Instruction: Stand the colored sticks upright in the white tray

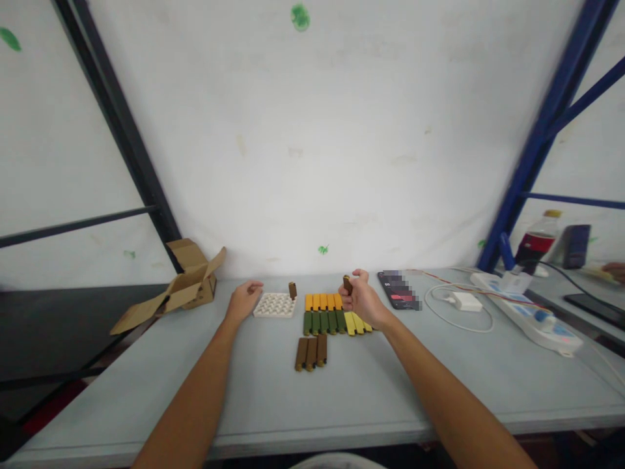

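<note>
My right hand is closed around a brown lighter, raised above the right end of the lighter rows. My left hand rests beside the left edge of a white tray with holes, its fingers loosely bent and nothing visible in them. One brown lighter stands upright in the tray's far right corner. Right of the tray lie a row of orange lighters, a row of green lighters and several yellow lighters, partly hidden by my right hand. Nearer me lie three brown lighters.
An open cardboard box sits at the left. To the right are a phone, a white charger with its cable, and a power strip. A cola bottle stands behind the blue post, near another person's hand.
</note>
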`<move>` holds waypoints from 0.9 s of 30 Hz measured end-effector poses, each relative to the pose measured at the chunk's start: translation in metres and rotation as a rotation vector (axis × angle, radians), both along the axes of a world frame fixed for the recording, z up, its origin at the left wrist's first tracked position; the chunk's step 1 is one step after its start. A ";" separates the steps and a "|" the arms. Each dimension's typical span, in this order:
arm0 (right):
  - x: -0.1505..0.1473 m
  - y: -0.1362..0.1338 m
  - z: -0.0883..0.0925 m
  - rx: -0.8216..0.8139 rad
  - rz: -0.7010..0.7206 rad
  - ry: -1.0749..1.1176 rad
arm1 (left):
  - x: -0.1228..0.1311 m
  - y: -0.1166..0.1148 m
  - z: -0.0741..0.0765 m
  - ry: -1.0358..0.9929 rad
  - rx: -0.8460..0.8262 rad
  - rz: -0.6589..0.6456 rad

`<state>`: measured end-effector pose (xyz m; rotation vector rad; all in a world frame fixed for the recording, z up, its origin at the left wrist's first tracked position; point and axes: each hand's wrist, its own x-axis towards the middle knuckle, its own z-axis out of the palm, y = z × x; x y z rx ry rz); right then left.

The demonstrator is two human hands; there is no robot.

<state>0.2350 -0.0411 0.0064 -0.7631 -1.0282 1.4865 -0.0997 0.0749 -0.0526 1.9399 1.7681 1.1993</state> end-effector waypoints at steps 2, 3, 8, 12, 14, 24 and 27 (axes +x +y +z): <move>0.000 -0.001 0.001 0.016 0.060 0.021 | 0.001 0.000 0.000 -0.011 -0.001 -0.010; 0.000 -0.001 0.001 0.027 0.094 0.029 | 0.001 -0.001 0.000 -0.015 -0.001 -0.016; 0.000 0.003 -0.004 0.071 0.109 -0.031 | 0.001 -0.002 -0.001 -0.027 -0.008 -0.022; 0.000 0.005 -0.007 0.161 0.033 -0.070 | 0.001 -0.003 0.000 -0.015 -0.025 -0.035; 0.000 0.003 -0.006 0.191 0.032 -0.058 | 0.001 -0.003 0.000 -0.009 -0.026 -0.040; 0.004 0.006 -0.002 0.115 -0.041 0.114 | 0.002 -0.005 0.002 -0.037 -0.023 -0.049; 0.010 0.013 -0.004 0.052 -0.085 0.045 | 0.002 -0.004 0.001 -0.035 -0.025 -0.059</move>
